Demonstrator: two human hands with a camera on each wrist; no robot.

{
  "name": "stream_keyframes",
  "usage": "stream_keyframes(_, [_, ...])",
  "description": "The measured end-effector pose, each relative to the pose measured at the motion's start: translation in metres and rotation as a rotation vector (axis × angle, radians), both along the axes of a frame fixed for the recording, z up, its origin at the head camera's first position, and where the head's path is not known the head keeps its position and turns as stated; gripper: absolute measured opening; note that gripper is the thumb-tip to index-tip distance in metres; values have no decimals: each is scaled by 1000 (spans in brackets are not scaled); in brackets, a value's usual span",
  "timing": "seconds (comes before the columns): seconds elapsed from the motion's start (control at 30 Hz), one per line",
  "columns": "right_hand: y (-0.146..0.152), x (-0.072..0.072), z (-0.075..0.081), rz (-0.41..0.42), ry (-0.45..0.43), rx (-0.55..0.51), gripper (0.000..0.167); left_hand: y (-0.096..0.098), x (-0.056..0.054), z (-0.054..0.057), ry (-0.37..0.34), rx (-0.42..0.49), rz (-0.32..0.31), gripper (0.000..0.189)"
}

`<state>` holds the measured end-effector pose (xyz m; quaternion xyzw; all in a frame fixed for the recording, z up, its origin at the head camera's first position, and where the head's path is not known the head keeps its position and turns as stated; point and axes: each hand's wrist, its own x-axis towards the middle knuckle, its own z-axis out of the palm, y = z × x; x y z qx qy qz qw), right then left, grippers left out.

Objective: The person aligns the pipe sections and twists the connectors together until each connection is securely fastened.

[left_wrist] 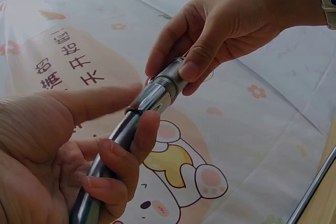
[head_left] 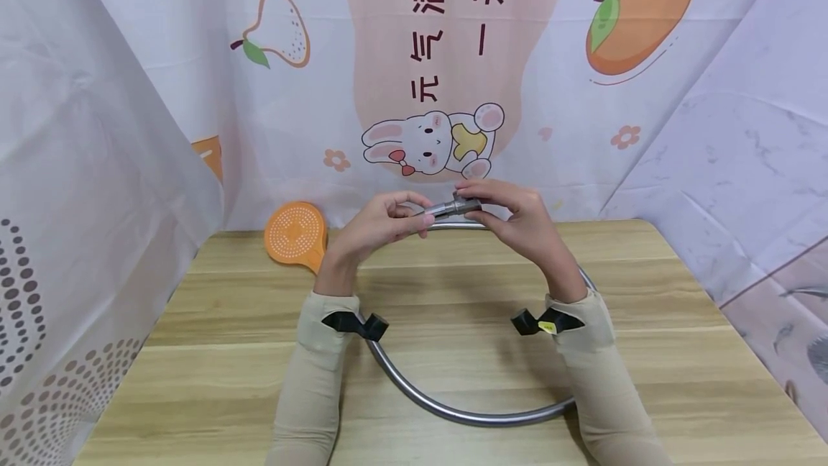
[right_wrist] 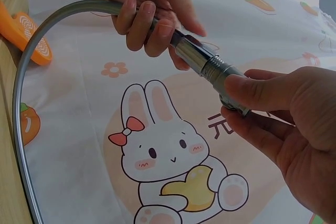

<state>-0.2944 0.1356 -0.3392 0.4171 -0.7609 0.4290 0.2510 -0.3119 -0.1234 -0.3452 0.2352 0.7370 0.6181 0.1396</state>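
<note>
1. The left hand (head_left: pixel 382 225) grasped the silvery hose (head_left: pixel 466 419) close to one end, fingers curled round it. In the left wrist view one extended digit pointed toward the chrome connector (right_wrist: pixel 192 55); its tip was blurred, contact not determinable.
2. The right hand (head_left: pixel 514 214) pinched a grey metal fitting (right_wrist: pixel 223 74) between thumb and fingers.
3. The chrome connector met the fitting end to end, roughly in line, with screw threads exposed at the joint. Could not tell whether the threads were engaged.
4. Both joined parts were held up between the two hands, above the wood-grain surface (head_left: pixel 420 351), slightly tilted in the head view.
5. The rest of the hose formed a wide loop: it ran down by the left forearm, bent across the surface, passed beneath the right forearm, and showed again behind the hands near the back edge.
6. An orange shower head (head_left: pixel 295 233) lay near the surface's back left corner, perforated face up, its handle running behind the left wrist.
7. A printed cloth (head_left: pixel 550 103) hung behind, bearing a sideways rabbit (head_left: pixel 427 142) in the head view.
</note>
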Motion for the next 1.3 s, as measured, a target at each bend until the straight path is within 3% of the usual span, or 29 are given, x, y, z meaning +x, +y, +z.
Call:
stream_keyframes(0.2, [-1,-1,-1,2,4,1,44,-2,0,0,21,17,-18,30])
stream_keyframes(0.4, [-1,-1,-1,15,-1,-9,43,-3,1,-1,-20,20,-26,35])
stream_keyframes(0.93, [0,-1,-1,13,-3,-5,43,-2,0,-1,-18,23,-27,21])
stream_keyframes(1.3, [0,-2,-2,20,-11,-7,42,-1,0,-1,-17,35,-23,22])
